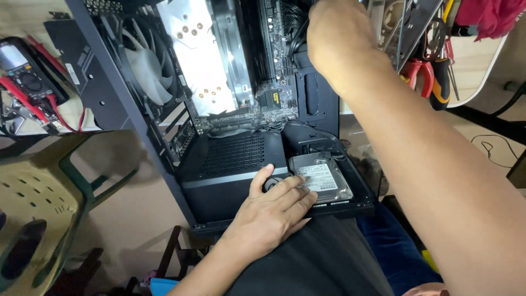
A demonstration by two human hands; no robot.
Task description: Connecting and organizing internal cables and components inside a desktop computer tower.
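An open black computer case (pixel 230 181) lies on my lap, its motherboard (pixel 274 60), metal cooler (pixel 197 55) and white fan (pixel 145 63) exposed. A silver hard drive (pixel 323 172) rests at the case's lower right corner. My left hand (pixel 271 211) lies flat on the black shroud, fingers spread, fingertips touching the drive's near edge. My right hand (pixel 334 35) reaches up into the top of the case by black cables; its fingers are hidden, so I cannot tell what they grip.
Pliers and screwdrivers with red and yellow handles (pixel 430 71) hang at the upper right. A multimeter with red leads (pixel 24 82) sits at the left. A pale plastic chair (pixel 38 197) stands at the lower left. A black cable lies on the floor at right.
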